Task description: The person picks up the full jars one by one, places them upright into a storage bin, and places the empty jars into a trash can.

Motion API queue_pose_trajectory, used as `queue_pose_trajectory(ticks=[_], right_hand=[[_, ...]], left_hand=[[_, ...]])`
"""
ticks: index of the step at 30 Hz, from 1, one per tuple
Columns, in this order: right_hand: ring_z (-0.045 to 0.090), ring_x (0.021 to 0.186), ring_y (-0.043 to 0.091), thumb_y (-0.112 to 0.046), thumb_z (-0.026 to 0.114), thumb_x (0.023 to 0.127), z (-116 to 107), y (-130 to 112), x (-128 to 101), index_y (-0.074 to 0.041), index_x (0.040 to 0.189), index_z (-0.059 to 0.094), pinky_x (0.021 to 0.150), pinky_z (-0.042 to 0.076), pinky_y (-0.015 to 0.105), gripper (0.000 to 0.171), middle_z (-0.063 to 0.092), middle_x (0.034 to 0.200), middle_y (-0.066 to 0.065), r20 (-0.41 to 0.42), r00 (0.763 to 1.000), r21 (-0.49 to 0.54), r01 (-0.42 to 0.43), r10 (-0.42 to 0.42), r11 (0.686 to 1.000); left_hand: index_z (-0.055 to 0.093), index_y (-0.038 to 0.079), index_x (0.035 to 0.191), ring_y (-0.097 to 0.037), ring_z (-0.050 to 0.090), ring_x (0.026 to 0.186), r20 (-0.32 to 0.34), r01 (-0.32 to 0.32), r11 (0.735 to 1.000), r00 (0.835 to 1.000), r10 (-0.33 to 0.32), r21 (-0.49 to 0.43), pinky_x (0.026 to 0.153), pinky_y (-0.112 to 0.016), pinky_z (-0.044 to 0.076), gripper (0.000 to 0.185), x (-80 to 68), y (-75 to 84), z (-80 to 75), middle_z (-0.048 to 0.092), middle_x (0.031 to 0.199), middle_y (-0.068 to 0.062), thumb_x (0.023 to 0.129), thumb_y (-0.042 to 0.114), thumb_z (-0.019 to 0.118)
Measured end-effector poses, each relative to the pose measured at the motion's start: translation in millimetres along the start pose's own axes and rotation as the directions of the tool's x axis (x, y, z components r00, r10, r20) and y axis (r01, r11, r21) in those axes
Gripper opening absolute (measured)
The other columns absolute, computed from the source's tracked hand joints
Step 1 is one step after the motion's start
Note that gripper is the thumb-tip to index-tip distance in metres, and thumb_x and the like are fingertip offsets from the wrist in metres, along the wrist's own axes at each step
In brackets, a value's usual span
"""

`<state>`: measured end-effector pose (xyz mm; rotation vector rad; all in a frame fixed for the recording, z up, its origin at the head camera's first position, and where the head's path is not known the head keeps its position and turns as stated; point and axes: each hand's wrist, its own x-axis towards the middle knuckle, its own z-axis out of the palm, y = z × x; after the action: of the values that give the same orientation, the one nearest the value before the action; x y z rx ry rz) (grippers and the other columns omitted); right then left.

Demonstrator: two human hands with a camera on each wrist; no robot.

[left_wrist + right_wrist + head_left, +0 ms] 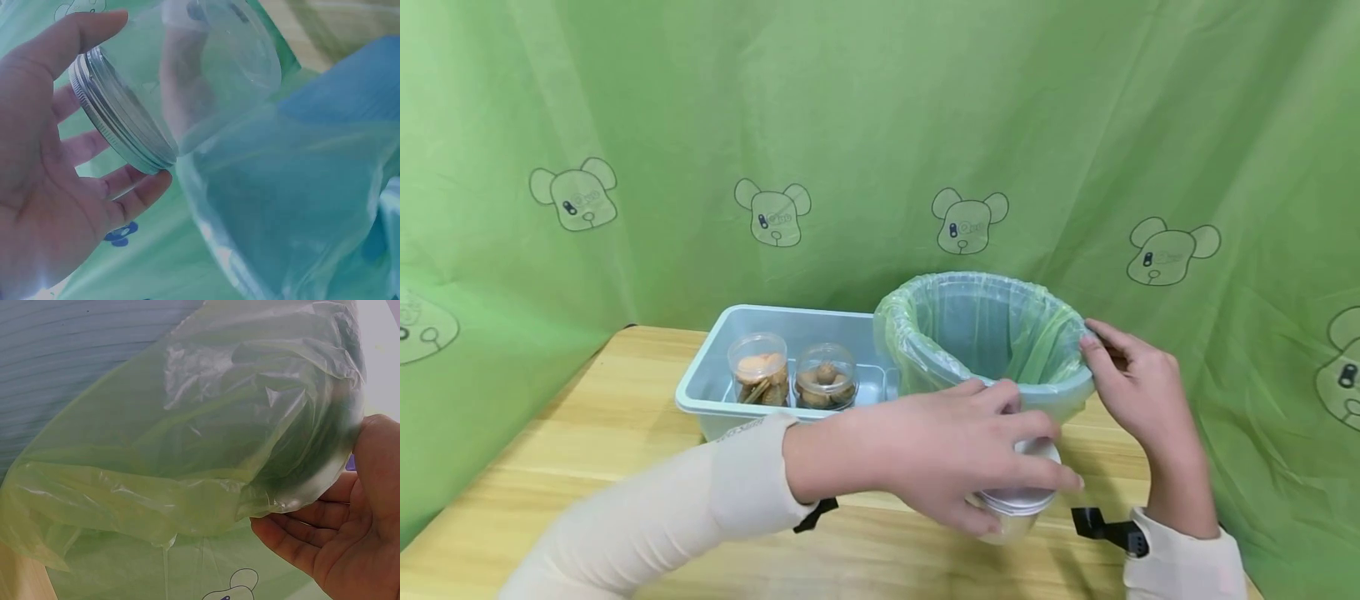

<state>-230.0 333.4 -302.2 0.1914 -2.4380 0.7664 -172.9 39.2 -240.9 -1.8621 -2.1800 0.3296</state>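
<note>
Risk, as I judge it: the jar [1018, 500] is smooth and held sideways, so it could slip from the left hand [955, 454] curled round it just before the bin [992, 350]; the right hand [1138, 387], pinching the rim, could drag the loose liner [187, 456] off. Jar: clear plastic, silver screw lid [119, 119], looks empty.

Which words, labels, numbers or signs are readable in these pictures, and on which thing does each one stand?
No text can be read with certainty.
Bear heads printed on the green cloth backdrop: small marks on the faces, too small to read.
Jar in the left hand: no label visible.
Two filled jars in the tub: no readable label.
Lined bin held by the right hand: no print.
</note>
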Motion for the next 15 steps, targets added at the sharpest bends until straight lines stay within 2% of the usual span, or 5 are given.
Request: queue_pose_trajectory(ticks=[4,8,11,15], right_hand=[[0.047,0.091,-0.017,-0.035,0.053,0.106,-0.6,0.2,0.3,-0.003,0.14,0.062,0.074,0.041,0.011,0.047,0.068,0.123,0.028,-0.004,1.0,-0.002,-0.001,0.001,1.0],[0.063,0.098,0.013,-0.035,0.052,0.107,-1.1,0.4,0.5,-0.003,0.142,0.06,0.074,0.041,0.012,0.048,0.068,0.123,0.028,0.009,1.0,-0.004,-0.006,0.006,1.0],[0.064,0.103,0.035,-0.035,0.051,0.107,-0.8,0.7,0.7,-0.002,0.143,0.059,0.073,0.041,0.012,0.049,0.066,0.124,0.029,0.021,1.0,0.001,-0.008,0.008,1.0],[0.064,0.105,0.039,-0.035,0.05,0.108,-0.8,0.6,1.1,-0.002,0.143,0.058,0.073,0.04,0.011,0.05,0.065,0.126,0.031,0.028,1.0,0.007,-0.013,0.012,1.0]], left_hand=[[0.044,0.037,0.154,-0.021,0.044,0.108,-0.01,0.008,1.0,1.0,-0.008,-0.009,0.082,-0.029,0.043,0.067,-5.0,-7.7,-14.7,0.045,0.146,0.002,0.092,0.052,0.066],[0.046,0.035,0.152,-0.022,0.044,0.111,-0.023,0.028,0.999,0.999,-0.028,-0.017,0.083,-0.031,0.044,0.063,-10.6,-14.4,-29.7,0.045,0.148,0.001,0.093,0.048,0.064],[0.047,0.034,0.152,-0.023,0.044,0.114,-0.033,0.035,0.999,0.999,-0.036,-0.04,0.087,-0.033,0.045,0.064,-14.0,-21.2,-39.7,0.044,0.15,0.0,0.093,0.047,0.066],[0.048,0.034,0.153,-0.023,0.044,0.116,-0.037,0.049,0.998,0.998,-0.051,-0.049,0.092,-0.033,0.045,0.064,-17.0,-31.5,-52.2,0.045,0.149,0.001,0.093,0.047,0.066]])
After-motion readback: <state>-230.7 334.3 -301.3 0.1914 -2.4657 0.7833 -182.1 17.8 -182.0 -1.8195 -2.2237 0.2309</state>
